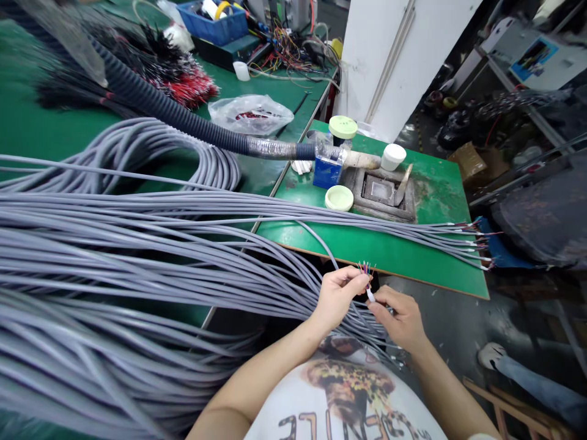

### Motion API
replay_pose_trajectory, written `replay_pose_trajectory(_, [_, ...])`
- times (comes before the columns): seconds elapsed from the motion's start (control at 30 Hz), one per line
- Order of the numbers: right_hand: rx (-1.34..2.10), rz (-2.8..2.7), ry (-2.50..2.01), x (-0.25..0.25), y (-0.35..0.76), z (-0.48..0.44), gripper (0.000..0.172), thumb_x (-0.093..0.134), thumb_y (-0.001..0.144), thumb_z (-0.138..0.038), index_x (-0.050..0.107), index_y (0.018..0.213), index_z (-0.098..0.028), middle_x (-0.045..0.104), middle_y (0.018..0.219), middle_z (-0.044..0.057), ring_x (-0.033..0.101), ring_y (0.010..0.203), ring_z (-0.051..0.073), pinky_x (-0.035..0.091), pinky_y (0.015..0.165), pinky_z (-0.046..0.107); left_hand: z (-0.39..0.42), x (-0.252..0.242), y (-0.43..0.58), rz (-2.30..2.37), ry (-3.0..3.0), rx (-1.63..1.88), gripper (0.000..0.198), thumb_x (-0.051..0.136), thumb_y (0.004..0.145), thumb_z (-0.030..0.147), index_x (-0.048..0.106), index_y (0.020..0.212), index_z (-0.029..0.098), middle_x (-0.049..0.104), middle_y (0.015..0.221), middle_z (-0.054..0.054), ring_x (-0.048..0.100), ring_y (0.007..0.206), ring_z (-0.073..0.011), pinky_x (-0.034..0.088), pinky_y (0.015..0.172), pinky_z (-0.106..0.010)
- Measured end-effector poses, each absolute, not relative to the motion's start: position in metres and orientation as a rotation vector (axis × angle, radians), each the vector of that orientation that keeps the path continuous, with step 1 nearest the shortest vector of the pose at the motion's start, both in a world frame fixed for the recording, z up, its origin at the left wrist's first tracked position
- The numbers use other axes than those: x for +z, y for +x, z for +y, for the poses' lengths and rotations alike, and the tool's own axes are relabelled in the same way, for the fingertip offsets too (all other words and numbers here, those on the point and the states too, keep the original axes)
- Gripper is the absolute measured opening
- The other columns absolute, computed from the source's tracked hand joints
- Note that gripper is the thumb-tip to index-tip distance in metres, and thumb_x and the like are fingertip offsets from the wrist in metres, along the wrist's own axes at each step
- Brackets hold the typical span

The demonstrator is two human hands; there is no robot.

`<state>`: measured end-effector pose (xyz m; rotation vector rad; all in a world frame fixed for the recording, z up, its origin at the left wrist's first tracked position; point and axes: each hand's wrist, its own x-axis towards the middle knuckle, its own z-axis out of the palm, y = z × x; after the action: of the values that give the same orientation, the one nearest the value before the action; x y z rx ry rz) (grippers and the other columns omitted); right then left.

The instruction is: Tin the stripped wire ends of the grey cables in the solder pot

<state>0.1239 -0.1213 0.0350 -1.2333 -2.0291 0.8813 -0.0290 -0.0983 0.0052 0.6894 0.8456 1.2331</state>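
Pinching a little fan of coloured wires (365,269), the left hand (339,293) is pretty busy, while the right hand (400,316) is gripping the pale cable sleeve (370,295) just below. That's all hanging just off the near edge of the green worktop (440,198). A ridiculous load of grey cables (192,263) is sprawling in from the left, and one bunch is running across the worktop, stripped ends (471,243) poking out at the right. On the far side, a ribbed hose (229,140) is ending near a grimy square pot (381,190) and a white cup (393,157).
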Motion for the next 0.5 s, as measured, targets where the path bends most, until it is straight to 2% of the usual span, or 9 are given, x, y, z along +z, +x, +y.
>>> replay_pose_trajectory(0.5, [0.908,-2.029,-1.269,0.0323,0.1252,-0.1208,0.017,0.052,0.090,-0.027,0.061,0.077,-0.019,0.057,0.061,0.000,0.051,0.061,0.014,0.037,0.060,0.028,-0.0989,0.0039,-0.0289,0.880,0.674,1.217,0.025,0.070,0.075,0.037,0.068,0.067,0.014,0.062,0.064,-0.001,0.052,0.060,-0.0087,0.042,0.059,-0.020])
